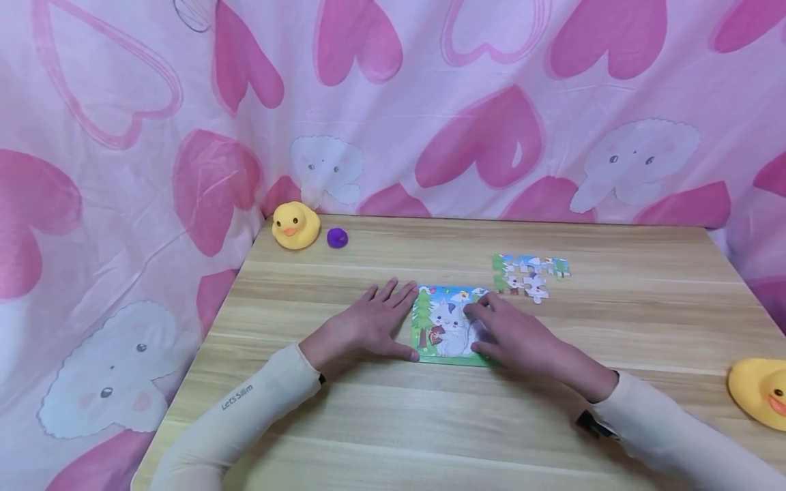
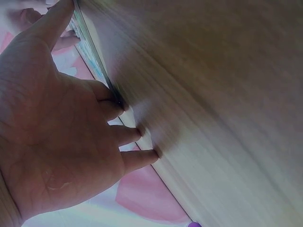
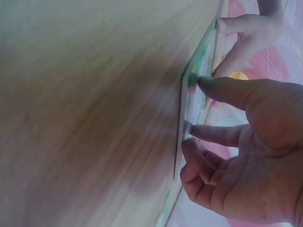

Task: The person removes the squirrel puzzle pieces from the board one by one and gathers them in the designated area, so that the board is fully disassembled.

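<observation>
- At the clock's centre, on the pale wood-grain tabletop (image 1: pixel 430 429), lies a thin, rectangular, green-edged, cartoon-printed puzzle board (image 1: pixel 454 331).
- At nine o'clock, the left hand (image 1: pixel 377 324) spreads its fingers along the board's edge; at three, the right hand (image 1: pixel 516 334) sets thumb and forefinger on it, tips apart; whether anything is pinched, I cannot tell.
- At two o'clock, flat, knobbed, multicoloured jigsaw pieces (image 1: pixel 536 284) form a ragged patch. Work looks partway: several joined, gaps and outline left unfinished.
- At ten o'clock, a small, rounded purple toy duck (image 1: pixel 337 238) and a larger, smooth yellow duck (image 1: pixel 297 228); beyond, at twelve, creased pink heart-print fabric (image 1: pixel 381 123).
</observation>
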Demonstrator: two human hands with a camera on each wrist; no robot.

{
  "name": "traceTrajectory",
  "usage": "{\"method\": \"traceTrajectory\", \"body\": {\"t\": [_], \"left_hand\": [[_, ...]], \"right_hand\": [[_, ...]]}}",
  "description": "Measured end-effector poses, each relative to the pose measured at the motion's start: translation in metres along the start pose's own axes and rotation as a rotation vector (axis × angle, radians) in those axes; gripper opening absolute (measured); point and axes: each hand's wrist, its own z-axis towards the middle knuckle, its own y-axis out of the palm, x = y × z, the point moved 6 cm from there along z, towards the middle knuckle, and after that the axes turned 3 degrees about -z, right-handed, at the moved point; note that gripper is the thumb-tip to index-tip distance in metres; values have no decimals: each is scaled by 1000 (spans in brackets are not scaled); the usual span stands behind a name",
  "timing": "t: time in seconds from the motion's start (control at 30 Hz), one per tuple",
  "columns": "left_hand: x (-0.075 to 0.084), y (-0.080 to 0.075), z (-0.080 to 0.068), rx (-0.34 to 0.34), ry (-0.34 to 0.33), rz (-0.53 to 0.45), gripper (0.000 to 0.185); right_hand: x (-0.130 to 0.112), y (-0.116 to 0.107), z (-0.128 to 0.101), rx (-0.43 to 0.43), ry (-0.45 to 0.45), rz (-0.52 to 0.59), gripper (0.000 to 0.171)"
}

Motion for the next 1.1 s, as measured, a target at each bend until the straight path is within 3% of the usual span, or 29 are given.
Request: {"method": "traceTrajectory", "body": {"t": [0.33, 0.6, 0.9, 1.1], "left_hand": [[0, -1, 1, 2, 0, 6, 126], [-1, 0, 1, 2, 1, 6, 126], [-1, 0, 1, 7, 5, 12, 125], [0, 0, 0, 13, 9, 5, 125]], "right_hand": [[7, -1, 13, -4, 41, 60, 59], [18, -2, 19, -18, -5, 199, 48], [25, -9, 26, -74, -57, 191, 47], [21, -12, 30, -114, -77, 118, 44]]}}
